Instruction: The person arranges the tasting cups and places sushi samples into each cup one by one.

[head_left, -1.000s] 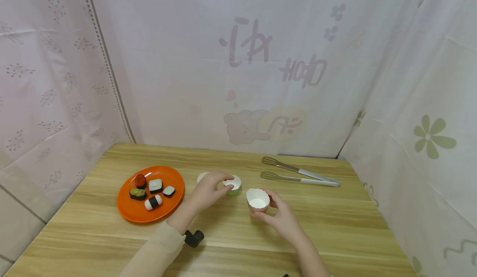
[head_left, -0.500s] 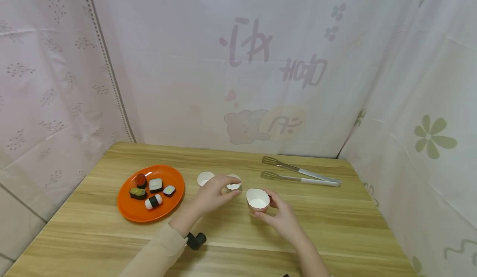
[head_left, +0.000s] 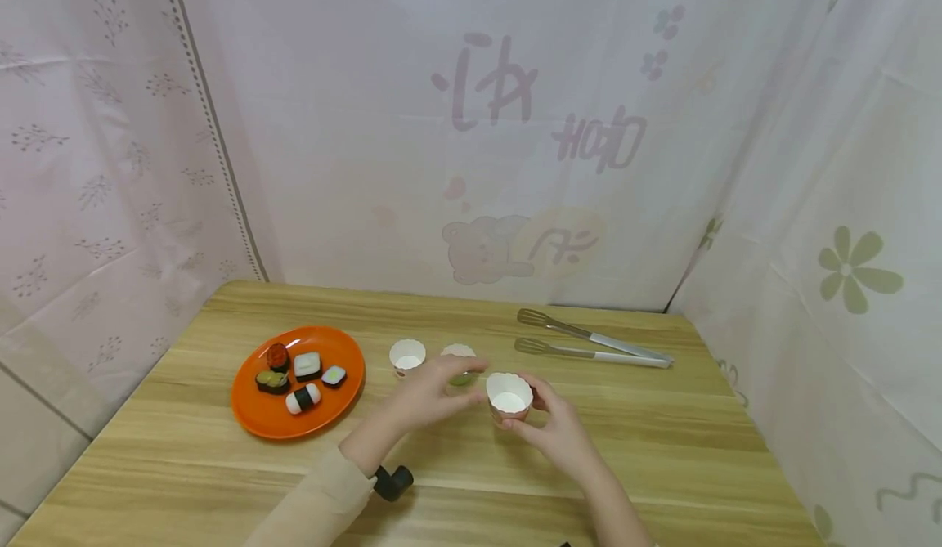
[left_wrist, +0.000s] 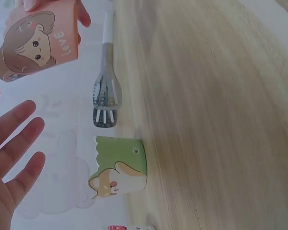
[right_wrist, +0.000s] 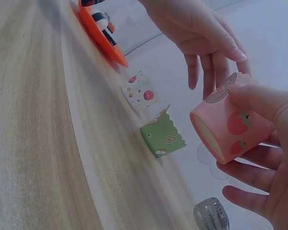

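My right hand [head_left: 558, 431] holds a pink paper baking cup [head_left: 508, 404] above the table, thumb and fingers around its side. In the left wrist view, this cup [left_wrist: 41, 40] shows a cartoon girl and the word LOVE; strawberries show on it in the right wrist view. My left hand [head_left: 430, 393] reaches toward it with fingers spread and nothing in them, fingertips just left of the cup. Behind the left hand stands a green paper cup [left_wrist: 122, 165] with a dog picture, partly hidden in the head view. To its left is a white patterned paper cup [head_left: 408, 356].
An orange plate [head_left: 268, 424] with several toy sushi pieces, such as a white one with a black band [head_left: 302, 400], lies at the left. Metal tongs [head_left: 589, 346] with white handles lie spread at the back right. A patterned curtain [head_left: 368, 163] hangs behind the table [head_left: 662, 465].
My left hand has moved from over the green cup rightward and nearer, toward the pink cup, uncovering the white cup. The right hand and pink cup have stayed in place.
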### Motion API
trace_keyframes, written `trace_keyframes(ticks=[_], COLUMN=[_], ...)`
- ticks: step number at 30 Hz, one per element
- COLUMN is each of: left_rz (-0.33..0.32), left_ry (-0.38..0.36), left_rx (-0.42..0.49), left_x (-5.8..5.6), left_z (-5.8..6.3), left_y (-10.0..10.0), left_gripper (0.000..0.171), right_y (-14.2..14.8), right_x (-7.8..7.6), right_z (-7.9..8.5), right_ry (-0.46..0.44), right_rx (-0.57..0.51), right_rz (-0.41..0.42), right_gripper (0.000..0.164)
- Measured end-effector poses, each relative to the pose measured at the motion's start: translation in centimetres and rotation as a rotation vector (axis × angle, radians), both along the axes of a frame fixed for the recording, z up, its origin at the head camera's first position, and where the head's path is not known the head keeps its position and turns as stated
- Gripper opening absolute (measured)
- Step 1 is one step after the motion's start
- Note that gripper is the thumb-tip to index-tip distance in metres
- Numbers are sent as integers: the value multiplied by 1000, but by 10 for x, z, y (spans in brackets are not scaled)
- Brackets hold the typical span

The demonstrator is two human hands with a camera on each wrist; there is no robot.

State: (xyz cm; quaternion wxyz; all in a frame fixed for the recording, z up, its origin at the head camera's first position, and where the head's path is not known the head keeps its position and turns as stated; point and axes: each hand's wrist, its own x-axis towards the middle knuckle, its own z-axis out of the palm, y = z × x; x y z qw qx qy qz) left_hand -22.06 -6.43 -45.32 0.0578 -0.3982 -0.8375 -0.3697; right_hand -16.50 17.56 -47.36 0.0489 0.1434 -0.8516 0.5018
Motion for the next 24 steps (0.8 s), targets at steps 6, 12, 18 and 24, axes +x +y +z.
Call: trace_keyframes(ticks=[6, 12, 18, 24], left_rz=[-29, -30, -23, -37], left_ry=[42, 51, 93, 112], left_rx=[5, -3, -9, 12], left_x=[3, 5, 5, 7], left_z=[2, 1, -1, 0], left_y=[3, 4, 5, 6], left_gripper=[45, 41, 36, 27], right_y=[-2, -3, -3, -3], right_x=[1, 1, 2, 2], right_z=[1, 1, 1, 2], right_ry=[9, 11, 14, 19], right_rx=[-10, -12, -3, -10], right_rz=[15, 26, 20, 22], right_gripper=[70, 68, 68, 69])
